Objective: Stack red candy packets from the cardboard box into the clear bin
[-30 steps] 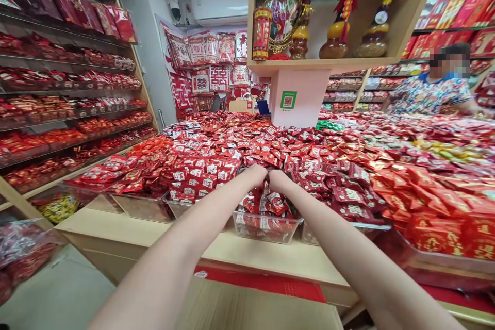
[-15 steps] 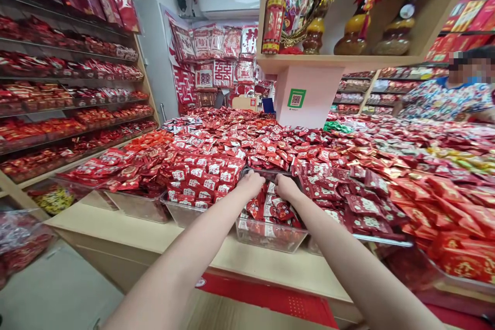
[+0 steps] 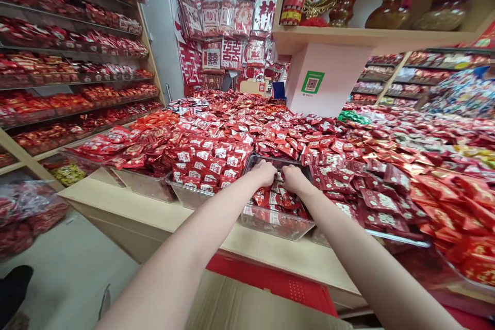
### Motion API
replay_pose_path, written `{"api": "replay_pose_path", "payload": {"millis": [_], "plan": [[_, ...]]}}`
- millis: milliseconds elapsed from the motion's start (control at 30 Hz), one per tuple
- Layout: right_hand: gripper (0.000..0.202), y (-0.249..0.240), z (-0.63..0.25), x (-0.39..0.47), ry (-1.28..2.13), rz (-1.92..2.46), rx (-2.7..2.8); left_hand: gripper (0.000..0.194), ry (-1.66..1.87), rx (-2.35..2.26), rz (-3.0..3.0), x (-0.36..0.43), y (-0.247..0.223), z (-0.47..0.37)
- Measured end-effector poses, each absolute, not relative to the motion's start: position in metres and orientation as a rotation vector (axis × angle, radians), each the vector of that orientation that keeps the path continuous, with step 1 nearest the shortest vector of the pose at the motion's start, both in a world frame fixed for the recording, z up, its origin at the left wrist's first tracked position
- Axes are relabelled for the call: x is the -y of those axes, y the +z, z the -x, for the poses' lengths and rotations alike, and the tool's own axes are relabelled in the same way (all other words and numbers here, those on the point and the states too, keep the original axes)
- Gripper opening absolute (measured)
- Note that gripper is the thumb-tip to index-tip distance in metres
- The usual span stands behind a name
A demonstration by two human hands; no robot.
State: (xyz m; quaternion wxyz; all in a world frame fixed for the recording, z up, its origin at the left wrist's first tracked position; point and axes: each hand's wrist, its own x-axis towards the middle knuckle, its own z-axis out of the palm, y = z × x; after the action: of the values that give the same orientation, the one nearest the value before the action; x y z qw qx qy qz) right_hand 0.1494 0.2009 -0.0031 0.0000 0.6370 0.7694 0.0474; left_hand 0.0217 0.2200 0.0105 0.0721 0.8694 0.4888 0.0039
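Both my hands reach into a clear plastic bin (image 3: 276,224) of small red packets (image 3: 284,200) at the counter's front edge. My left hand (image 3: 265,172) is at the bin's left rear, its fingers curled. Close to its right, my right hand (image 3: 296,179) is curled too, over the packets. Whatever the fingertips of either hand hold is hidden. Behind the hands, part of the bin's dark inside shows. Red packets with white print (image 3: 209,162) are piled in the bin on the left, and dark red packets (image 3: 381,200) lie on the right.
A wooden counter edge (image 3: 154,211) runs in front. Shelves of red packets (image 3: 42,69) stand on the left. A wooden display shelf (image 3: 371,36) with gourd-shaped bottles overhangs the pile. At the far right is a person's patterned sleeve (image 3: 460,93). A cardboard surface (image 3: 247,304) lies below my arms.
The view has tilted down and shifted. My hands remain in the bin, and more of its dark rear inside shows behind them. Both hands look more curled over the packets.
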Motion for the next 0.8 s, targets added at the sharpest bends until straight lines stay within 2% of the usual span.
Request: {"api": "replay_pose_path", "payload": {"millis": [267,567,800], "plan": [[0.023,0.003,-0.14,-0.19,0.358,-1.971,-2.379,0.03,-0.07,-1.58,-2.568,-0.209,0.02,-0.031],[0.022,0.001,-0.145,-0.197,0.247,-1.945,-2.403,0.028,0.111,-1.677,-2.607,-0.193,0.007,-0.027],[0.022,0.028,-0.151,-0.2,0.278,-1.837,-2.386,0.03,0.177,-1.671,-2.634,-0.195,0.003,-0.03]]}}
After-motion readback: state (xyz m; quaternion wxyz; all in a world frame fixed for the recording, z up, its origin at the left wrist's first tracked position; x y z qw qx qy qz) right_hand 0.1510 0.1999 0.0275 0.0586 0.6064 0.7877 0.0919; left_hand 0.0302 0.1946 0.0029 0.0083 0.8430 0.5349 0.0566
